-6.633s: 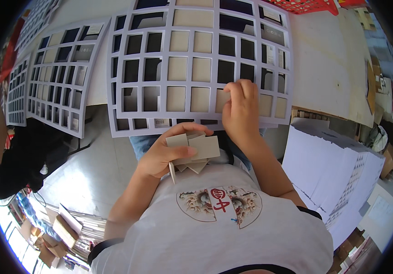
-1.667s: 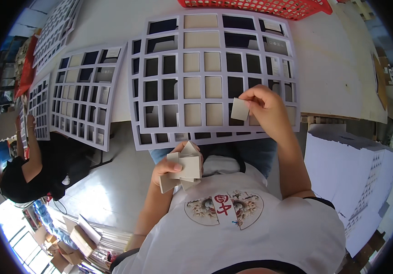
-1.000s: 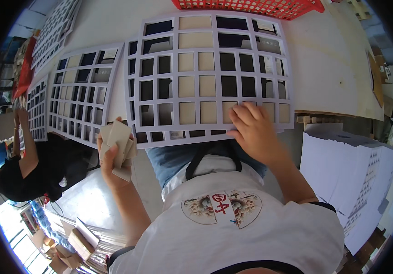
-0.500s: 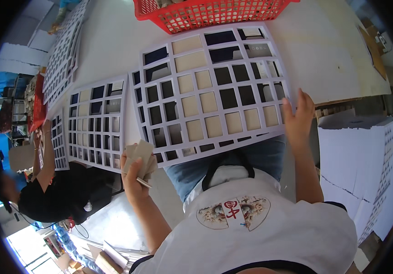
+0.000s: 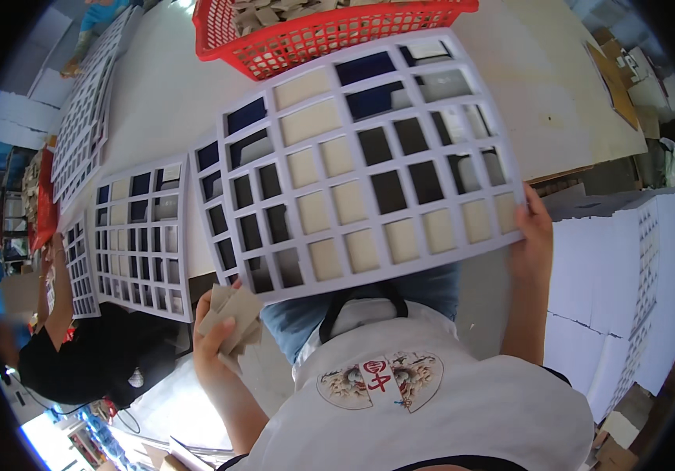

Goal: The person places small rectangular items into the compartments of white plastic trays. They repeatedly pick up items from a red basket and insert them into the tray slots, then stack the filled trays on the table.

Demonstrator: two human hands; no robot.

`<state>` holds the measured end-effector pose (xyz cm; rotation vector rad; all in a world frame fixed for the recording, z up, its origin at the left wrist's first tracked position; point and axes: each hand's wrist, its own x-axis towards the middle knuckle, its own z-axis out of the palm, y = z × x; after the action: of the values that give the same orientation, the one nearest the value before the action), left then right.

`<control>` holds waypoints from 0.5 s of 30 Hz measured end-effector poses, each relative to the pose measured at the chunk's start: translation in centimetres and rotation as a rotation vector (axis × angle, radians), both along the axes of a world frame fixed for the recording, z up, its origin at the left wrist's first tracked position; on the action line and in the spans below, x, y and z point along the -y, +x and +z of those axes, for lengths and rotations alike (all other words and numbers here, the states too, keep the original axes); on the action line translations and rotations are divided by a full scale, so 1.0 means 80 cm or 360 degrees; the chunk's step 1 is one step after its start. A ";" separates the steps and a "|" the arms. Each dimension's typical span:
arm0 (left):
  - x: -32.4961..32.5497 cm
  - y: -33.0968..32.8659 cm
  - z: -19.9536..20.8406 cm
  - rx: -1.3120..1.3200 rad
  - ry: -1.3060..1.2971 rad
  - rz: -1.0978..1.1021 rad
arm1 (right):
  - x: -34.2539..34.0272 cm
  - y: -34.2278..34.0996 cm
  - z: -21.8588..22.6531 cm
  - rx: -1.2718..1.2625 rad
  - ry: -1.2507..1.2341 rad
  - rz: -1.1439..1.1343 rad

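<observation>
My left hand point(image 5: 216, 326) is closed around a fanned bunch of grey cardboard pieces point(image 5: 235, 314), by the near left corner of a white grid sheet point(image 5: 432, 259). The sheet's openings show cream, dark blue, grey and near-black areas. Its near edge reaches out over my lap. My right hand point(image 5: 536, 235) grips the near right corner of this sheet, some fingers hidden at its edge. A second white grid sheet point(image 5: 213, 202) shows from under it on the left; the rest of that one is covered.
Behind the sheet, a red basket point(image 5: 314, 47) of cardboard pieces stands on the pale table point(image 5: 165, 102). More grid sheets point(image 5: 183, 259) lie to the left, where a person in black point(image 5: 78, 353) works. At right stands a stack of white boards point(image 5: 589, 290).
My right hand has closed on the sheet's near right corner. The top sheet has shifted and turned against the one below, which shows more at the left. My left hand still holds the cardboard pieces.
</observation>
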<state>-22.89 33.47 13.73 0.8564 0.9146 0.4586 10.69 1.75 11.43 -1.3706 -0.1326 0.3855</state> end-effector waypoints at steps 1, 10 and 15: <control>0.008 0.006 0.002 0.0076 -0.0073 -0.0094 | 0.030 0.015 -0.001 -0.0003 0.0061 -0.0015; 0.058 0.113 0.003 0.0529 -0.0455 -0.1071 | 0.345 0.246 0.014 0.0028 -0.0065 -0.0273; 0.065 0.103 -0.011 0.0409 -0.0634 -0.1090 | 0.334 0.333 0.006 -0.0344 0.0232 -0.1065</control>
<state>-14.68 28.24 12.88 0.6697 0.4088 -0.2037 37.34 -24.98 11.88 -1.1420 0.4609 -0.0417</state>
